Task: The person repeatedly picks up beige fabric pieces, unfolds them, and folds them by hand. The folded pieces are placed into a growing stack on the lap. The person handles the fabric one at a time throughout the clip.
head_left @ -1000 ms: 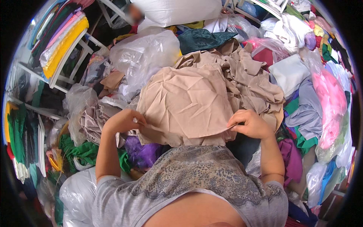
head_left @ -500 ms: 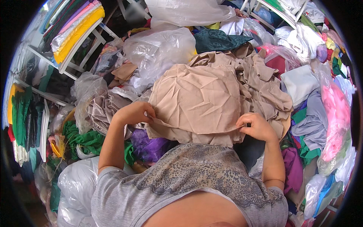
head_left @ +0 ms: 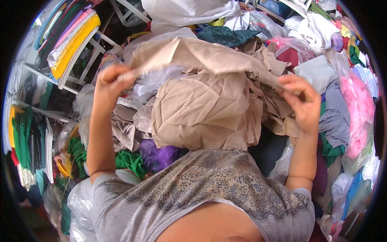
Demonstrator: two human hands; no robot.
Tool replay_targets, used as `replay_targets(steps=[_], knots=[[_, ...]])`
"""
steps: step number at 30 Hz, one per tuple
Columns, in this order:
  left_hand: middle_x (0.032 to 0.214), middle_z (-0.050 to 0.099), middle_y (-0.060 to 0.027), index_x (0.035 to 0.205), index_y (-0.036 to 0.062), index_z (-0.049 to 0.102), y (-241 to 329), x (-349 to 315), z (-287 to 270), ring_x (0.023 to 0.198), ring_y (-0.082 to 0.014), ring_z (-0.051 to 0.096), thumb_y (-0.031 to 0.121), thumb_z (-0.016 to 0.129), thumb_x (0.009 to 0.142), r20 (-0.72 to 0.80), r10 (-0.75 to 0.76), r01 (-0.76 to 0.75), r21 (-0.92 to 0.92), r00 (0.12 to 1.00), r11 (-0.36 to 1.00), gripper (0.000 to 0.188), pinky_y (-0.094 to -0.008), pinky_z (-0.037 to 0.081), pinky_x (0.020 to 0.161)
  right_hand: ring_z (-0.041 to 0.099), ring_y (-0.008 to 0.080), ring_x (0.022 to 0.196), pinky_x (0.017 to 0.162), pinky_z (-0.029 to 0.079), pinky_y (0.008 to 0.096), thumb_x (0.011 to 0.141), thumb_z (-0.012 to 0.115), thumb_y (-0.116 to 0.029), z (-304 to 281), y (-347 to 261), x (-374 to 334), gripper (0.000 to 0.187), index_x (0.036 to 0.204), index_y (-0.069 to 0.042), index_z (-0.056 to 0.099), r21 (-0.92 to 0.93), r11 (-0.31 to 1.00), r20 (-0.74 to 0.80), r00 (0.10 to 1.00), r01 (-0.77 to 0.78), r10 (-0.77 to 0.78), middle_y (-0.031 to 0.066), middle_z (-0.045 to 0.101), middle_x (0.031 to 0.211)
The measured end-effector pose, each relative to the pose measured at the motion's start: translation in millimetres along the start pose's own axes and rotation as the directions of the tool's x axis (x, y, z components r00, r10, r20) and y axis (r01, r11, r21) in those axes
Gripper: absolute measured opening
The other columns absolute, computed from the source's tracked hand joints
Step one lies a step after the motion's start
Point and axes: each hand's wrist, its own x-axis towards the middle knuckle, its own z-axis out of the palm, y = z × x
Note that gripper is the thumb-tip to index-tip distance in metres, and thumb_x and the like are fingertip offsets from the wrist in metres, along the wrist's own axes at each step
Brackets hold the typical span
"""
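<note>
A beige cloth piece (head_left: 193, 54) is stretched in the air between my two hands, its middle blurred by motion. My left hand (head_left: 115, 78) pinches its left end, and my right hand (head_left: 300, 92) pinches the right end. Below it, close to my body, lies a stack of creased beige cloth (head_left: 197, 113) that neither hand touches. More crumpled beige cloth (head_left: 274, 60) is heaped behind the stack and to its right, partly hidden by the raised piece.
Folded coloured fabrics (head_left: 76, 44) sit on a white rack at the left. Pink cloth in a clear bag (head_left: 356, 117) lies at the right. Purple netting (head_left: 159, 155) and green cloth (head_left: 131, 161) are near my left arm. A dark green cloth (head_left: 227, 36) lies at the back.
Both hands have risen and moved apart, lifting a beige cloth piece off the stack. It was lying flat there, held by its near edge.
</note>
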Motion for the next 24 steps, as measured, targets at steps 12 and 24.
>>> replay_targets(steps=[12, 24], knots=[[0.086, 0.074, -0.0105, 0.117, 0.0049, 0.070, -22, -51, 19, 0.085, -0.0196, 0.071, 0.002, 0.068, 0.083, 0.501, -0.779, 0.251, 0.755, 0.376, 0.606, 0.033, -0.0322, 0.055, 0.082, 0.068, 0.0199, 0.088, 0.078, 0.054, 0.0305, 0.078, 0.075, -0.003, 53, 27, -82, 0.017, 0.094, 0.000, 0.072, -0.132, 0.948, 0.647, 0.700, -0.289, 0.304, 0.0111, 0.070, 0.101], [0.152, 0.044, -0.0152, 0.143, 0.0206, 0.053, -73, -1, 228, 0.141, -0.0369, 0.039, 0.052, 0.063, 0.090, 0.513, 0.060, -0.385, 0.556, 0.856, 0.737, 0.062, -0.0621, 0.026, 0.113, 0.063, 0.0224, 0.076, 0.068, 0.050, 0.0337, 0.085, 0.076, -0.026, 91, 54, -71, 0.025, 0.095, -0.004, 0.070, -0.225, 0.947, 0.582, 0.748, -0.228, 0.318, 0.0101, 0.064, 0.086]])
